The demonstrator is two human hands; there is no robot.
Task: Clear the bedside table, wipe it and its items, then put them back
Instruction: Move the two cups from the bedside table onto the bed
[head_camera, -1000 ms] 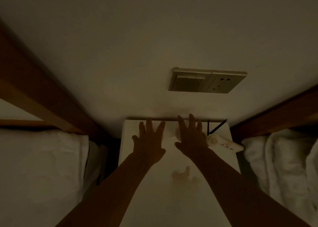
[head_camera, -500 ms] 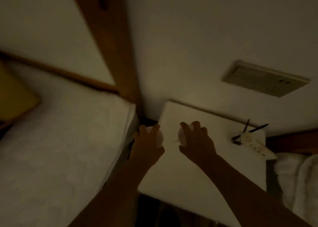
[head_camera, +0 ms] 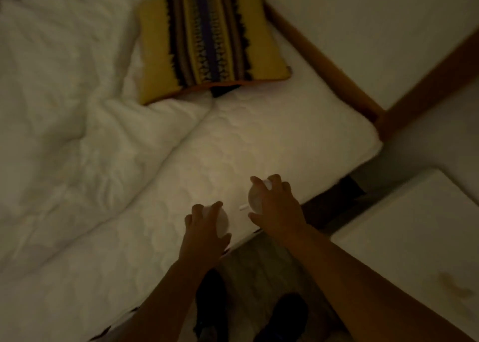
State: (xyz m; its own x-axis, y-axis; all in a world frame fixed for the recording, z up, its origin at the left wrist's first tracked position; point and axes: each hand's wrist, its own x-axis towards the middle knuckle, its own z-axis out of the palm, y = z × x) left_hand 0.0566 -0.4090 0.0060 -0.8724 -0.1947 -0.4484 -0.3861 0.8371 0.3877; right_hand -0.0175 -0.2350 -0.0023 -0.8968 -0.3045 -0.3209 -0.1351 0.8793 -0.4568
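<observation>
The room is dim. My left hand (head_camera: 204,227) grips a small round white object (head_camera: 223,221) from above, low over the edge of the white mattress (head_camera: 233,144). A second round white object (head_camera: 255,197), with a thin white stick poking out at its left, is held the same way by my right hand (head_camera: 276,208) a little farther right. What the two objects are cannot be made out. The white bedside table (head_camera: 404,240) stands at the lower right, with a brownish stain (head_camera: 452,286) on its top.
A yellow striped cushion (head_camera: 210,43) lies at the head of the bed, next to a crumpled white duvet (head_camera: 57,103). A wooden headboard rail (head_camera: 324,64) runs along the wall. Dark shoes (head_camera: 280,318) stand on the wood floor between bed and table.
Both hands closed on the two white objects on the table and carried them left, over the bed. The view swung from the table and wall socket to the bed.
</observation>
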